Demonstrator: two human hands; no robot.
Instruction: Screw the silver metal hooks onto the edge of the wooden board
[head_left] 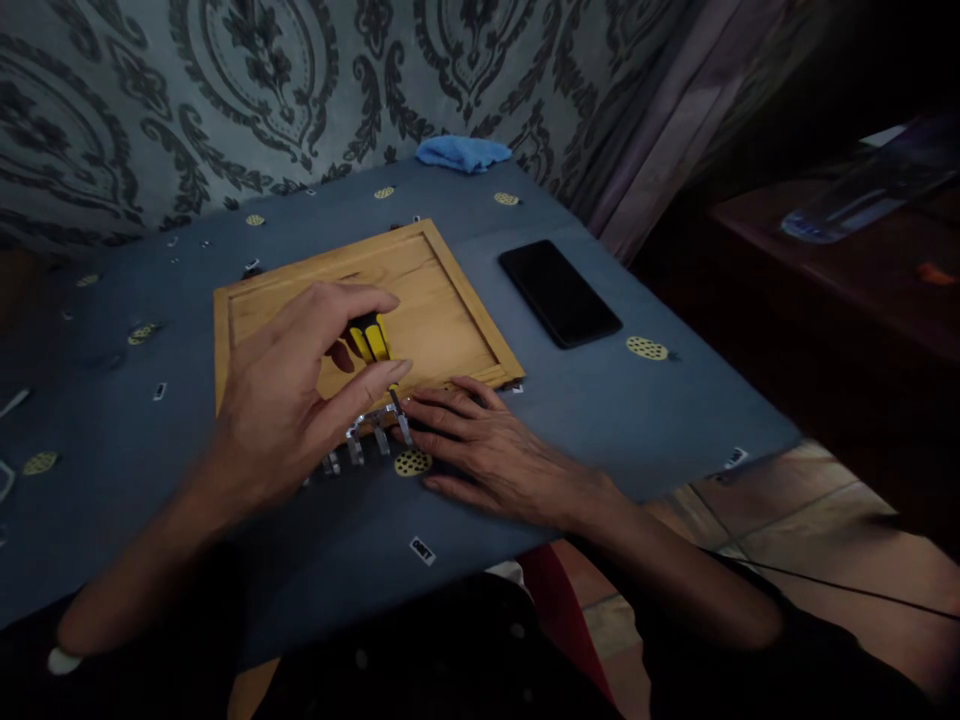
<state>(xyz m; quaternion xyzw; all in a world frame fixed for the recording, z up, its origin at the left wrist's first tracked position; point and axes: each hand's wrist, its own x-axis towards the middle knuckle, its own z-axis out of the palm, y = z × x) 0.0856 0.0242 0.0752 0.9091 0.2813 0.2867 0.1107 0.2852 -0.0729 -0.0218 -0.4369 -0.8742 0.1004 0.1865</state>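
Note:
My left hand (296, 395) is wrapped around a yellow-and-black screwdriver (369, 340), its tip pointing down at a small shiny metal bracket (367, 435) on the blue tablecloth. My right hand (487, 450) lies with fingers spread flat on the cloth, its fingertips pressing the right end of the bracket. Both hands are at the near edge of a wooden tray (450, 300). Part of the bracket is hidden under my left hand.
A black phone (559, 292) lies right of the tray. A folded blue cloth (461, 152) sits at the table's far edge by the patterned wall. The table edge (675, 480) drops to a tiled floor on the right. A dark side table stands at far right.

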